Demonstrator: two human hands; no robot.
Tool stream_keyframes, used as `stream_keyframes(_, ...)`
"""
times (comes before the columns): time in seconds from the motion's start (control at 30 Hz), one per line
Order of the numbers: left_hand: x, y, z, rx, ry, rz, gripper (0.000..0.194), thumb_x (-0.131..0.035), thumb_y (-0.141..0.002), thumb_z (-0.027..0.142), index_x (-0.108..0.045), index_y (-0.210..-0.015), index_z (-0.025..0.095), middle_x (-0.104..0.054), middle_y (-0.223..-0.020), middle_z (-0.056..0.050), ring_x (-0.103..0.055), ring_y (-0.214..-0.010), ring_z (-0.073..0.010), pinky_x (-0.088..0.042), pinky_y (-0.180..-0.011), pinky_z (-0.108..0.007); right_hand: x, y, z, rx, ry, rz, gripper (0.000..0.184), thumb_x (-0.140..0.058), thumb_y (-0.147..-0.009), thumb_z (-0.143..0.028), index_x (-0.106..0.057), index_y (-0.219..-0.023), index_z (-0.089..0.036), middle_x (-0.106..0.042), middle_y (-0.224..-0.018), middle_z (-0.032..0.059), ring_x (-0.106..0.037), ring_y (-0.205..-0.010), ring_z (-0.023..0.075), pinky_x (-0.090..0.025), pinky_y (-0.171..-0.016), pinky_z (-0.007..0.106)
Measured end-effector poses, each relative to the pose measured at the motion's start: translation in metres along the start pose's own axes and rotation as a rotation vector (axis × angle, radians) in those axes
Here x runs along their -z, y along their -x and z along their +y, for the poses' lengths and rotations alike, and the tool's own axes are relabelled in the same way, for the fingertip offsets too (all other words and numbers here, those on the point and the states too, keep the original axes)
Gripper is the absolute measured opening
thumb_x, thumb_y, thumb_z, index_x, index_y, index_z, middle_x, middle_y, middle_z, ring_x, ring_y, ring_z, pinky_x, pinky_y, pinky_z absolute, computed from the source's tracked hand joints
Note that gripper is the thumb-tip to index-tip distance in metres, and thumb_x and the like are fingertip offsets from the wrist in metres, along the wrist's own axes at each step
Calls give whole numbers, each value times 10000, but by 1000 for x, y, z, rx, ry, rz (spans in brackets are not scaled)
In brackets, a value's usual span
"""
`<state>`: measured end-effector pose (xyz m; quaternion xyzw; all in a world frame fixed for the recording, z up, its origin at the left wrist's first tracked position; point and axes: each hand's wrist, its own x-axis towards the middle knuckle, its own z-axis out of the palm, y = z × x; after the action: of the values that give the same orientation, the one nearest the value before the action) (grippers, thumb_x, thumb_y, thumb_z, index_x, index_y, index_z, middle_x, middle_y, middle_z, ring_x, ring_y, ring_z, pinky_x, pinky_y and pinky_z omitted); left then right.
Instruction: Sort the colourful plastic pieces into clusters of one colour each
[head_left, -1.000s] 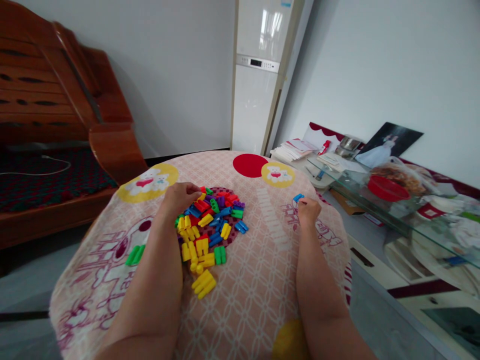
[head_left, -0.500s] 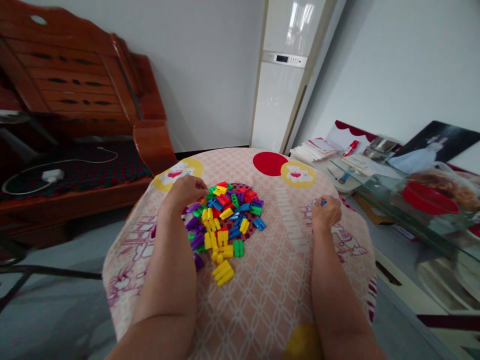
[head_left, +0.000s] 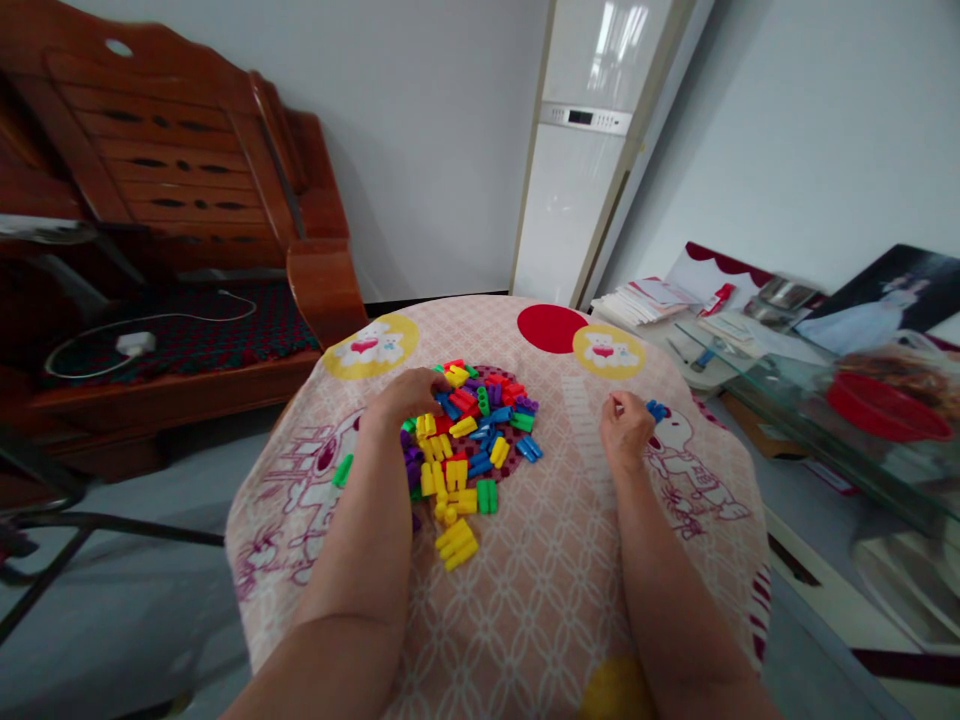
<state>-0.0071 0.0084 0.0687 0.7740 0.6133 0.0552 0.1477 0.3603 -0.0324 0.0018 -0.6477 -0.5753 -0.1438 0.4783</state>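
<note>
A pile of small plastic building blocks (head_left: 463,426) in yellow, red, blue, green and purple lies on the patterned tablecloth (head_left: 525,600). My left hand (head_left: 409,396) is at the pile's left edge, its fingers curled down against the blocks; whatever lies under them is hidden. To the right, apart from the pile, my right hand (head_left: 627,428) hovers low over the cloth with its fingers pinched together and no block showing in them. Just beyond its knuckles sits a blue block (head_left: 657,410). One green block (head_left: 343,470) lies alone left of my left forearm.
A wooden bench (head_left: 157,200) with a white charger (head_left: 136,344) stands at left. A tall white cabinet-like unit (head_left: 577,200) is behind the table. On the right, a glass shelf (head_left: 795,385) bears papers, a red bowl (head_left: 889,408) and a framed picture (head_left: 885,300).
My right hand has come left, away from the blue block it held, which now rests on the cloth. My left hand has moved further over the pile, uncovering the lone green block.
</note>
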Motion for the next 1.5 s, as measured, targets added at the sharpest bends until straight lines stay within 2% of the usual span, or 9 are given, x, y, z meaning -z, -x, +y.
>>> stream_keyframes(0.43, -15, -6, -10, 16, 153, 88, 327, -685, -619, 241, -792, -926, 206, -787, -881, -41, -719, -832, -216, -517, -709, -232, 3, -2, -6, -111, -43, -63, 247, -460, -808, -333, -652, -766, -184, -708, -753, 106, -606, -684, 212, -452, -683, 306)
stream_keyframes(0.53, -14, -3, -11, 85, 286, 112, 237, -633, -672, 250, -768, -858, 193, -766, -755, -29, -714, -725, -189, -511, -634, -215, 4, -2, -7, -126, -51, -68, 249, -462, -799, -340, -654, -756, -187, -711, -745, 103, -612, -680, 212, -461, -682, 308)
stream_keyframes(0.67, -1, 5, -9, 171, 545, 147, 274, -621, -709, 281, -739, -923, 156, -705, -609, -18, -686, -594, -175, -516, -577, -220, 5, -3, -12, -122, -99, -81, 251, -478, -786, -357, -661, -740, -193, -706, -716, 90, -611, -658, 208, -470, -669, 308)
stream_keyframes(0.8, 15, 13, 11, 59, 780, 150, 337, -605, -753, 314, -717, -1022, 144, -697, -628, -21, -659, -565, -158, -529, -557, -231, 5, 0, -24, -130, -243, -139, 281, -503, -793, -400, -680, -743, -188, -688, -668, 59, -600, -609, 191, -479, -642, 297)
stream_keyframes(0.97, 21, 18, 50, -139, 772, 83, 329, -608, -788, 328, -720, -1037, 143, -679, -642, -13, -585, -519, -114, -459, -486, -195, 6, 6, -48, -100, -401, -270, 300, -541, -824, -429, -699, -753, -184, -686, -676, 36, -607, -616, 172, -487, -631, 273)
stream_keyframes(1.07, 15, 14, 71, -283, 707, 34, 307, -620, -790, 332, -733, -1005, 145, -703, -698, -22, -600, -569, -114, -465, -536, -200, 9, 8, -64, -57, -508, -390, 313, -558, -844, -443, -731, -827, -183, -716, -751, 48, -629, -655, 172, -493, -626, 262)
stream_keyframes(1.23, -3, 5, 100, -453, 464, 3, 241, -611, -770, 262, -762, -932, 167, -733, -747, -20, -639, -665, -141, -462, -609, -217, 10, 12, -83, -134, -760, -628, 427, -565, -873, -523, -747, -1049, -179, -727, -804, 35, -634, -627, 157, -482, -556, 240)
stream_keyframes(1.37, -15, 1, 119, -465, 291, 46, 185, -614, -752, 206, -762, -856, 168, -733, -727, -23, -649, -689, -154, -456, -644, -232, 8, 11, -80, -203, -818, -765, 410, -617, -836, -525, -765, -994, -176, -671, -664, 0, -600, -568, 142, -463, -529, 236)
stream_keyframes(1.5, -25, -2, 128, -459, 319, 74, 159, -629, -750, 193, -734, -864, 159, -736, -741, -30, -661, -694, -157, -466, -647, -234, 8, 6, -67, -314, -818, -909, 414, -668, -772, -546, -747, -881, -154, -638, -562, -8, -557, -476, 126, -412, -446, 227)
